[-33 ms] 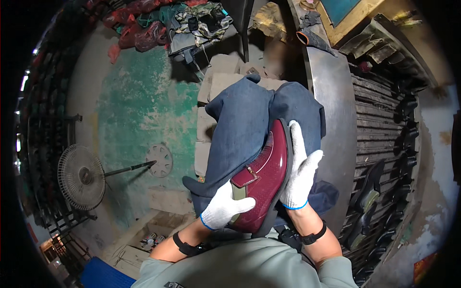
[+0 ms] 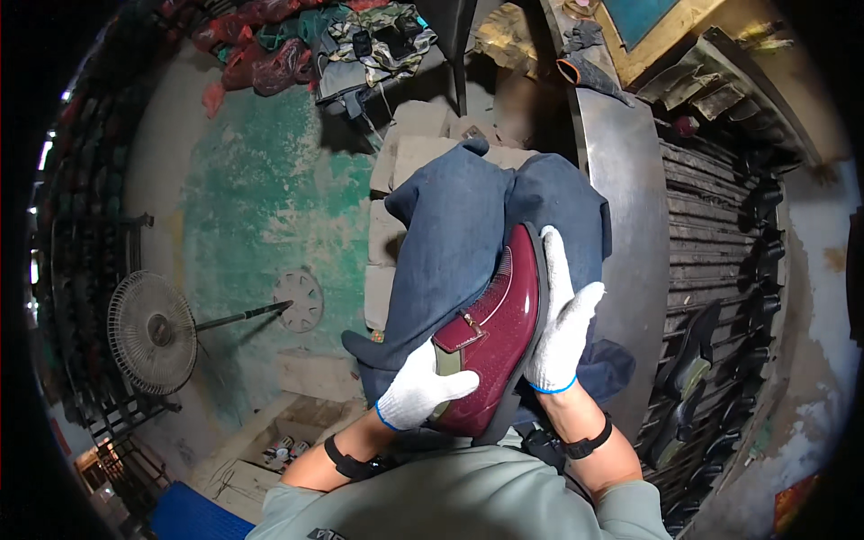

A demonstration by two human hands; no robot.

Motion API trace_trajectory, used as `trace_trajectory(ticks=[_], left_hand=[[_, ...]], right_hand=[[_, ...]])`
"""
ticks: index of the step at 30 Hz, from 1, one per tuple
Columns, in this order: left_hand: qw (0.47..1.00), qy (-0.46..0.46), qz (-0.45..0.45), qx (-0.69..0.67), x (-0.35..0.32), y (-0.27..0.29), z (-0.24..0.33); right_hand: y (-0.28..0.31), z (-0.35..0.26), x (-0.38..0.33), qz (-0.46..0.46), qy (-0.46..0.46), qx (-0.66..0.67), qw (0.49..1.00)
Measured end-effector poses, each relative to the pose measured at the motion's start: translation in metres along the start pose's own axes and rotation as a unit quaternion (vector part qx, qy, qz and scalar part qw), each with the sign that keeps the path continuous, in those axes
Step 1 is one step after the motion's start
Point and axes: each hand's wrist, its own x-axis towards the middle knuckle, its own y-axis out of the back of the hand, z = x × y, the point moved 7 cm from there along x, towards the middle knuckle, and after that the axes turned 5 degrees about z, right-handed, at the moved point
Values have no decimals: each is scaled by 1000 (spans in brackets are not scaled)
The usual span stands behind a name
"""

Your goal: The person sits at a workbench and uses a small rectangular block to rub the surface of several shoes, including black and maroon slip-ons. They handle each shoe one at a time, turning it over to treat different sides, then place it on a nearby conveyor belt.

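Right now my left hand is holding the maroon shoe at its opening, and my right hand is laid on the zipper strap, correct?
Not quite: the head view shows your right hand laid along the sole, not on the zipper strap. Your left hand is indeed holding the maroon shoe at its opening.

No change can be seen between the earlier picture and now. Any shift is too small to tell.
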Motion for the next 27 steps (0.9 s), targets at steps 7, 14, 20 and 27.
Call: trace_trajectory(ticks=[7, 14, 20, 27], left_hand=[[1000, 0, 12, 18, 10, 15, -15], [995, -57, 77, 8, 8, -7, 5], [863, -357, 9, 358, -40, -74, 75], [891, -382, 98, 226, 14, -37, 110]], right_hand=[[-18, -2, 2, -43, 36, -49, 997], [6, -12, -2, -62, -15, -156, 986], [23, -27, -49, -106, -69, -85, 988], [35, -15, -44, -168, -295, 327, 882]])
